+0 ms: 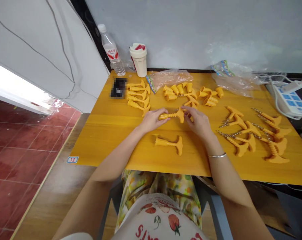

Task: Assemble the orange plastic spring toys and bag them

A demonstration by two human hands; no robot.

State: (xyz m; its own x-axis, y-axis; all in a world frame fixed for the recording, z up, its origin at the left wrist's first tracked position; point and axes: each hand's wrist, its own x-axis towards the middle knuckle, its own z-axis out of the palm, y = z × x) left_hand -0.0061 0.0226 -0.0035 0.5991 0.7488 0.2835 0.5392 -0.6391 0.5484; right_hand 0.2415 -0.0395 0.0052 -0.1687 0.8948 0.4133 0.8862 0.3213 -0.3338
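Above the middle of the table, my left hand (154,120) is closed around the sleeve end of a yellow T-handled screw peg (173,115). My right hand (199,122) is closed at the peg's T-shaped handle, its fingertips partly hidden behind it. A bit of metal spiral shows near the right fingers; I cannot tell which peg it belongs to. Nearer to me lies another sleeved peg (167,143). Several sleeved pegs (138,95) lie in a row at the left. Loose yellow sleeves (210,100) are scattered behind my hands, and unsleeved pegs (251,128) with bare metal spirals lie to the right.
Along the back of the wooden table (110,140) stand a water bottle (112,51) and a white lidded cup (140,60). Clear plastic bags (169,79) lie near the wall. A white power strip (291,98) with cables sits at the right edge.
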